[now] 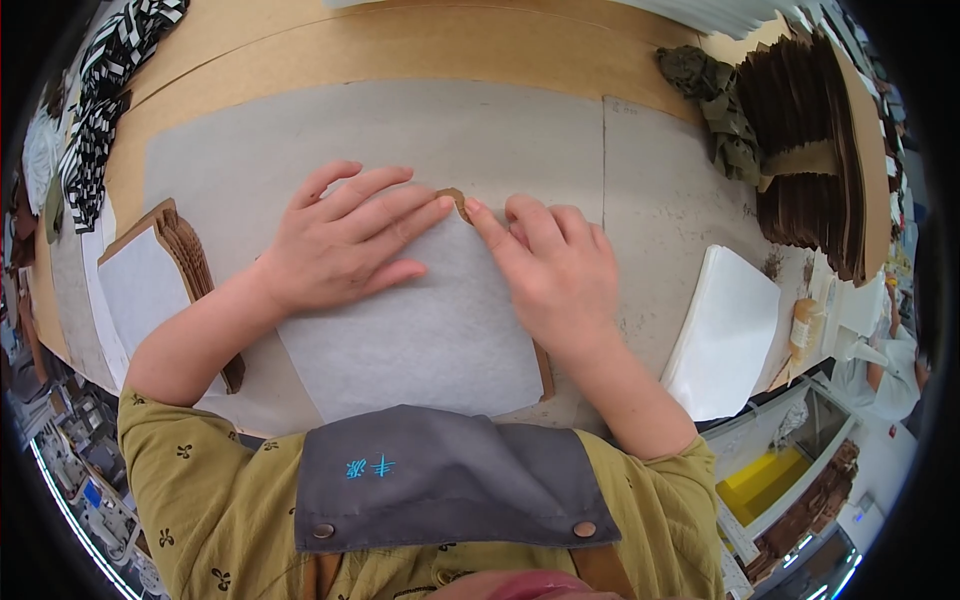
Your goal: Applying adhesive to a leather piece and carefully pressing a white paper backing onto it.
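A white sheet (425, 350) lies on a brown, leather-like piece (456, 196) in front of me; the brown shows at the top corner and along the lower right edge. My left hand (340, 240) rests flat over the sheet's upper left part, fingers stretched and spread, index fingertip at the brown corner. My right hand (565, 270) is at the upper right edge. Its thumb presses on the brown corner while the other fingers curl in beside it. What lies beneath those curled fingers is hidden.
White-faced brown pieces (150, 275) are stacked at left, white sheets (725, 330) at right. Beyond these stand a tall bundle of dark brown pieces (800, 130), a crumpled olive cloth (715, 100) and a small amber bottle (803, 325). Black-and-white patterned cloth (100, 110) lies far left.
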The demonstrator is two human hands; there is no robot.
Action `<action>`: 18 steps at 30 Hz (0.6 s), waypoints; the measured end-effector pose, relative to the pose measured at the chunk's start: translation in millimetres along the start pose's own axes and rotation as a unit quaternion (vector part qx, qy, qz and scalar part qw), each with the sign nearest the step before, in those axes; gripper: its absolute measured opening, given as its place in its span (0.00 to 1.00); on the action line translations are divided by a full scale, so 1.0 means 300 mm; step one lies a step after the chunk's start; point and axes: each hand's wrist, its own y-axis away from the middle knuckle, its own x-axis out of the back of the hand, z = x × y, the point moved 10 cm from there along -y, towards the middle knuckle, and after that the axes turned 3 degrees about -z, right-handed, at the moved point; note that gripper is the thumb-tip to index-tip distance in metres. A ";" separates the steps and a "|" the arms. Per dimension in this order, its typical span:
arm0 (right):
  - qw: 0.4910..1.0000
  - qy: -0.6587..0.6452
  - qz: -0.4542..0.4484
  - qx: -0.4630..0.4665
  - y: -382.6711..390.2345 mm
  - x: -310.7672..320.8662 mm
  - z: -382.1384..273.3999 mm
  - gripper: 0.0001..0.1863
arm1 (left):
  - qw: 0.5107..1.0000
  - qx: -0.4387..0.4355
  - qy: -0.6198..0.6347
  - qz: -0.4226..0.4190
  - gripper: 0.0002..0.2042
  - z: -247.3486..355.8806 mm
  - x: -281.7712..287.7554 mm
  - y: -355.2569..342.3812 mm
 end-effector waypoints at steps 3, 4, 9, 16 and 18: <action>0.996 -0.076 -0.022 -0.039 -0.005 -0.032 0.046 0.23 | 0.999 0.041 0.032 -0.008 0.24 -0.028 0.004 0.007; 0.986 -0.142 -0.023 -0.079 0.000 -0.051 0.083 0.23 | 0.999 -0.003 0.032 0.008 0.24 -0.005 0.019 0.011; 0.968 -0.236 -0.025 -0.086 0.014 -0.064 0.110 0.22 | 0.987 -0.117 0.100 -0.040 0.22 0.057 -0.011 0.009; 0.991 -0.127 0.014 -0.032 0.011 -0.022 0.056 0.19 | 0.973 -0.111 0.192 -0.066 0.22 0.053 -0.043 -0.003; 0.994 -0.108 0.024 -0.025 0.011 -0.015 0.048 0.18 | 0.972 -0.110 0.196 -0.062 0.22 0.050 -0.043 0.003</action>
